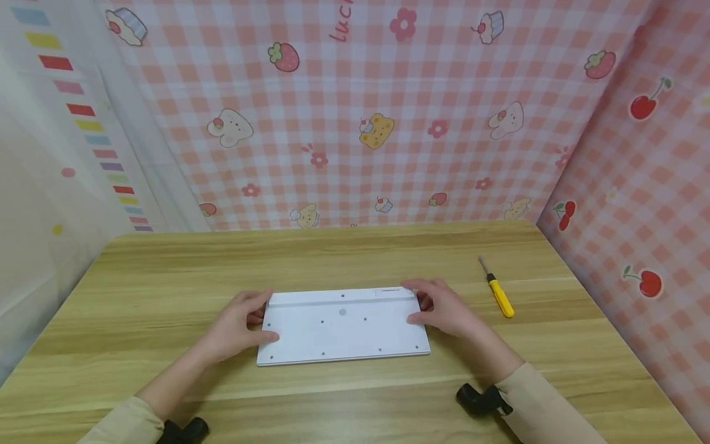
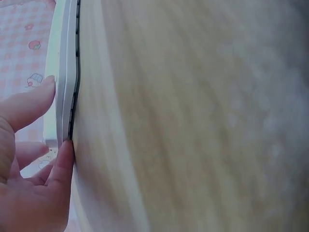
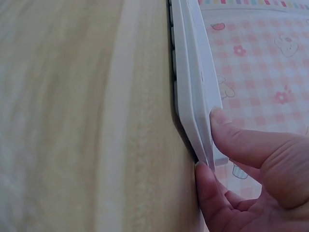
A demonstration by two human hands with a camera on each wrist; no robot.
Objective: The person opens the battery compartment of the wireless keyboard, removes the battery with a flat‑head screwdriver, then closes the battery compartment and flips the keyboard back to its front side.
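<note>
A white keyboard (image 1: 344, 336) lies with its underside up on the table, small screws dotted over its back. Both wrist views show its keys facing down, along the edge of the keyboard (image 2: 70, 63) near the wood. My left hand (image 1: 235, 330) grips the left end, thumb on the upturned back and fingers at the far corner. At the right end my right hand (image 1: 446, 309) holds it the same way, its thumb (image 3: 236, 137) on the back and a fingertip low at the key side. Fingers under the board are partly hidden.
A yellow-handled screwdriver (image 1: 500, 297) lies to the right of the right hand, its shaft pointing away. The wooden table (image 1: 360, 401) ends at a pink checked curtain (image 1: 355, 154) behind and another cloth on the right. Black wrist mounts (image 1: 479, 399) sit on the sleeves.
</note>
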